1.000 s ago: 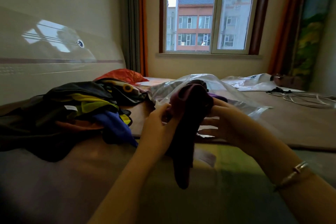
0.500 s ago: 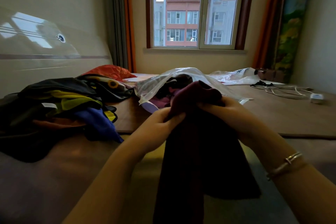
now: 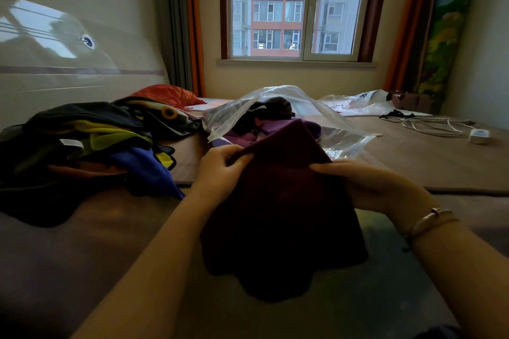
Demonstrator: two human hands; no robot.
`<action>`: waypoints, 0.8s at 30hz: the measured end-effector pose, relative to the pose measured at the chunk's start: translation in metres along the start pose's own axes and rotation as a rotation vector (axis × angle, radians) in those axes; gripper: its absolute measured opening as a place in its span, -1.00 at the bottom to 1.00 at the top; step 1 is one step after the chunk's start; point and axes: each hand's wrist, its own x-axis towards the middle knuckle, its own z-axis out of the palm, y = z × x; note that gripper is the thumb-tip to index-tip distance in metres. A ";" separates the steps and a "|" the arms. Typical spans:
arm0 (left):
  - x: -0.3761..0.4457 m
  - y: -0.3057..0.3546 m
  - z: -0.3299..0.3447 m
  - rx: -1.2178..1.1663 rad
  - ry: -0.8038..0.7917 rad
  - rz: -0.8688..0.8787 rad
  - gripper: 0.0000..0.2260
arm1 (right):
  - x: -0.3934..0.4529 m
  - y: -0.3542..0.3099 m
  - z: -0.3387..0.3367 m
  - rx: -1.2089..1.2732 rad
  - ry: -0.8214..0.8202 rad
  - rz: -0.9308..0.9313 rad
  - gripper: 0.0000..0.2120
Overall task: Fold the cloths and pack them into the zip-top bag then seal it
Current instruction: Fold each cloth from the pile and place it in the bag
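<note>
Both hands are up holding a dark maroon cloth [image 3: 283, 201] by its top edge; left hand [image 3: 220, 170] pinches the left corner, right hand [image 3: 366, 184] has its fingers curled around the right side, and the rest hangs down. At 12 o'clock just behind it sits the clear zip-top bag [image 3: 234, 115], mouth open, purple cloths inside. The pile of unfolded cloths [image 3: 91, 143] is off at 10 o'clock.

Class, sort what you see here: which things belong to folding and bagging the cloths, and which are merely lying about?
Belonging to the job: maroon cloth, gripped by left hand and right hand; zip-top bag, open, cloths inside; cloth pile.

Lying about: white cable; charger; orange bag.
</note>
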 end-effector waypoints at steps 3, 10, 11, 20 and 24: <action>0.001 -0.005 0.000 -0.042 -0.068 -0.056 -0.80 | 0.004 0.006 0.001 0.250 -0.115 -0.111 -0.45; -0.010 -0.028 0.009 -0.246 -0.486 -0.616 -0.07 | 0.019 0.004 0.003 0.597 -0.033 -0.300 -0.61; -0.012 -0.031 0.008 -0.302 -0.563 -0.667 -0.04 | 0.020 0.003 0.004 0.631 -0.017 -0.321 -0.62; -0.035 0.000 -0.013 -0.713 -0.503 -0.776 -0.54 | 0.023 0.002 -0.001 0.688 0.228 -0.335 -0.74; -0.040 0.004 -0.013 -0.864 -0.384 -0.811 -0.62 | 0.022 0.004 0.001 0.694 0.288 -0.332 -0.68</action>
